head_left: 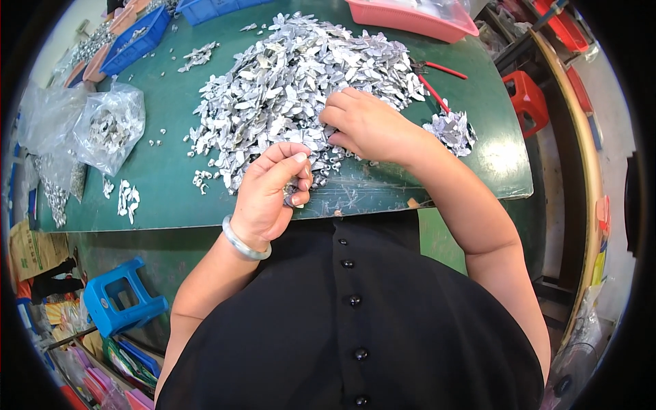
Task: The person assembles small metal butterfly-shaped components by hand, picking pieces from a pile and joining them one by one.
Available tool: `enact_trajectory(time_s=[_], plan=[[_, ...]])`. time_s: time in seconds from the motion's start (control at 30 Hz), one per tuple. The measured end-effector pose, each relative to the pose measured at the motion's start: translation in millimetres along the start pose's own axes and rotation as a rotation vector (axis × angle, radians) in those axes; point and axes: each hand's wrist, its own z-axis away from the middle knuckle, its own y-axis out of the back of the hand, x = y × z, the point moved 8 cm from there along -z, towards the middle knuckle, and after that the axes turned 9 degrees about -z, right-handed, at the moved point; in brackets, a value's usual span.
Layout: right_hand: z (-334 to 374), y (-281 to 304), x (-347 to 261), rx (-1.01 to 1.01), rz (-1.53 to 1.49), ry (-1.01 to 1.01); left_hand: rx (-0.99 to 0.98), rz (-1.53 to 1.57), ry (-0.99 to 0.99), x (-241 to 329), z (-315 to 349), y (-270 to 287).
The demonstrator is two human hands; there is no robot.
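Observation:
A large heap of small silver metal parts (pixel 294 75) lies on the green table, flat leaf-like pieces mixed with little ring-like ones. At the heap's near edge, my left hand (pixel 266 188) is raised with thumb and forefinger pinched and the other fingers curled. A greyish bit shows among those fingers, too small to name. My right hand (pixel 372 126) reaches onto the right side of the heap, palm down. Its fingers are bent together, and whatever they pinch is hidden. A pale bangle (pixel 242 240) circles my left wrist.
Red-handled pliers (pixel 437 85) lie right of the heap beside a smaller pile of parts (pixel 452 131). A plastic bag of parts (pixel 113 126) sits at left. Blue bins (pixel 140 41) and a pink tray (pixel 417 24) stand at the back. A blue stool (pixel 123 297) is below left.

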Motion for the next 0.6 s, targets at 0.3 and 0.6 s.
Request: enact_trajectory(time_s=[0.3, 0.6], plan=[[-5, -6, -6, -0.073, 0.026, 0.053, 0.001, -0.034, -0.001, 0, 1, 1], [3, 9, 9, 0.069, -0.21, -0.069, -0.013, -0.031, 0.004, 1, 1, -2]])
